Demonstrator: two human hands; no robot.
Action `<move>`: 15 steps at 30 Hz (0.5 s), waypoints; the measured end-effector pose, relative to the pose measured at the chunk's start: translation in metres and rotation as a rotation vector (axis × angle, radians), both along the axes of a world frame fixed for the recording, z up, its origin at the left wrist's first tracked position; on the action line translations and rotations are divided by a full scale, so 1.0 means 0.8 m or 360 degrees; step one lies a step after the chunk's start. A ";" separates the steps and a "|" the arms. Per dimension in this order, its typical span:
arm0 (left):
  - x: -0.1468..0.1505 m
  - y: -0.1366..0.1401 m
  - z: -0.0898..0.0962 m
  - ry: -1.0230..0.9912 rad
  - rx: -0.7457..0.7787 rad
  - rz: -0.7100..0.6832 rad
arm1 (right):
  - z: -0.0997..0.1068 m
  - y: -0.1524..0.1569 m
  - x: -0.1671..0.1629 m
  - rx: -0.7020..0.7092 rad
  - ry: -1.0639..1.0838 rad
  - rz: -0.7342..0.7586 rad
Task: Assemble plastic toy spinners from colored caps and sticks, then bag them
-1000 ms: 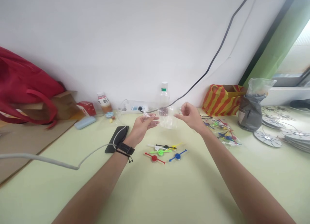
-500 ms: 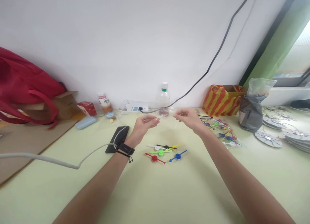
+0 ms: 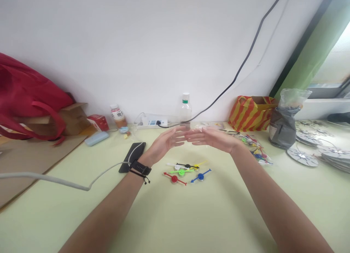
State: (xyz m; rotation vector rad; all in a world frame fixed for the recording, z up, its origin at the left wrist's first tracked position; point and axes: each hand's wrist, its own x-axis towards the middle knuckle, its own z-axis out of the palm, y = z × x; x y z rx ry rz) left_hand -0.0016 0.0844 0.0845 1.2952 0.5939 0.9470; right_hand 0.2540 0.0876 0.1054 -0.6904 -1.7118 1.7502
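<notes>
Over the table, my left hand [image 3: 165, 141] and my right hand [image 3: 212, 139] meet at the fingertips, fingers stretched out and fairly flat. A glint of clear plastic [image 3: 198, 128] shows just behind the right fingers; whether either hand bears on it I cannot tell. Below the hands lies a loose cluster of plastic spinner arrows: a red one [image 3: 174, 179], a blue one [image 3: 201, 176], a green one [image 3: 182, 172], a white one [image 3: 177, 167], a black one [image 3: 187, 166] and a yellow one [image 3: 197, 167]. Neither hand touches them.
A clear bottle [image 3: 186, 109] stands behind the hands by a power strip [image 3: 151, 121]. A black phone [image 3: 133, 156] with a cable lies left. To the right are bagged spinners [image 3: 257, 151], a striped bag [image 3: 250, 114], a grey bag [image 3: 283, 127] and grey discs [image 3: 303, 157].
My hands have moved inward from apart until the fingertips meet. Their fingers went from pinched to stretched out. The spinner arrows have not moved.
</notes>
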 end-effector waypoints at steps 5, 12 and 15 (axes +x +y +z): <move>0.002 -0.012 0.013 0.0028 -0.0156 -0.0297 | 0.006 -0.012 -0.003 -0.0062 0.0026 0.0346; 0.005 -0.015 0.017 0.0071 -0.0208 -0.0385 | 0.003 -0.019 -0.016 -0.0080 0.0166 0.0447; 0.003 -0.009 0.014 0.0055 -0.0218 -0.0334 | 0.001 -0.018 -0.016 -0.0076 0.0162 0.0434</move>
